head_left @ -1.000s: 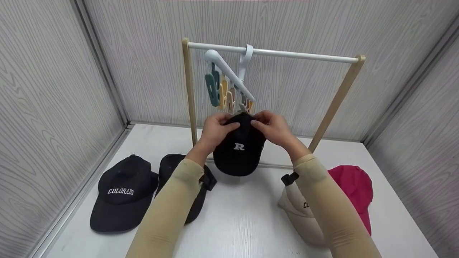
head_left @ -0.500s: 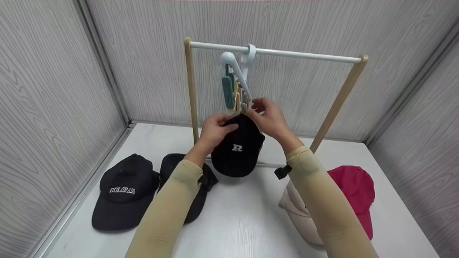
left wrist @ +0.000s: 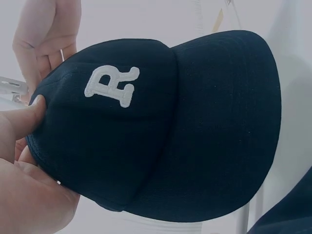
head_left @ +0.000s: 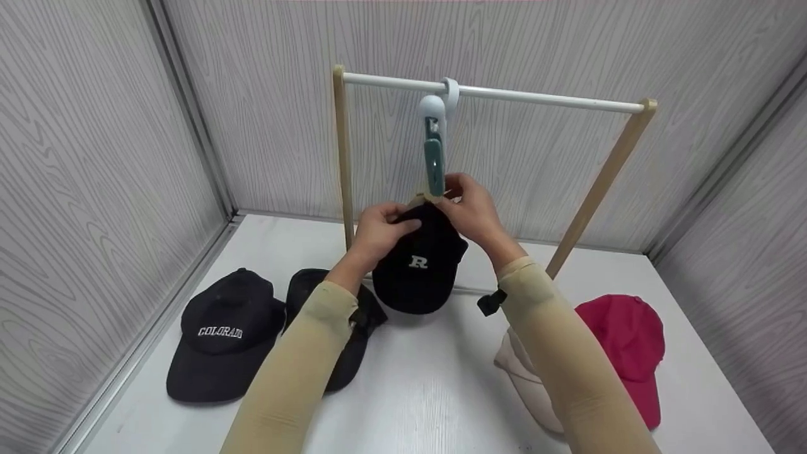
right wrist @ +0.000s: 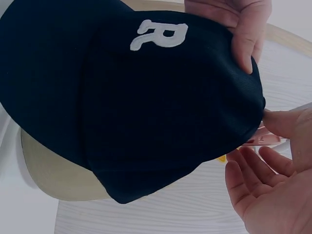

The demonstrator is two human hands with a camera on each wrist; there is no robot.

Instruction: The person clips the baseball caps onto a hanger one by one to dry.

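Note:
A black baseball cap (head_left: 418,277) with a white R hangs brim-down below the clip hanger, its front towards me. My left hand (head_left: 378,230) pinches its crown edge, thumb in front and fingers behind. My right hand (head_left: 473,208) is at the top of the crown, thumb and fingers curled at a small clothespin largely hidden behind the hand and cap. In the right wrist view that thumb touches the crown's tip, and a pink clothespin (right wrist: 265,140) shows beside the fingers. A green clothespin (head_left: 434,167) hangs in front. Behind the black cap shows a beige brim (right wrist: 63,187).
The hanger (head_left: 432,106) hangs edge-on from the white bar (head_left: 542,98) of a wooden-legged rack. A Colorado cap (head_left: 220,353) and another dark cap (head_left: 343,366) lie left on the white table (head_left: 429,384). A cream cap (head_left: 533,397) and a red cap (head_left: 624,334) lie right.
My right hand has left the crown's side for the clothespin at its top. The hanger has swung round, its near end moving right until edge-on. My left hand still grips the cap.

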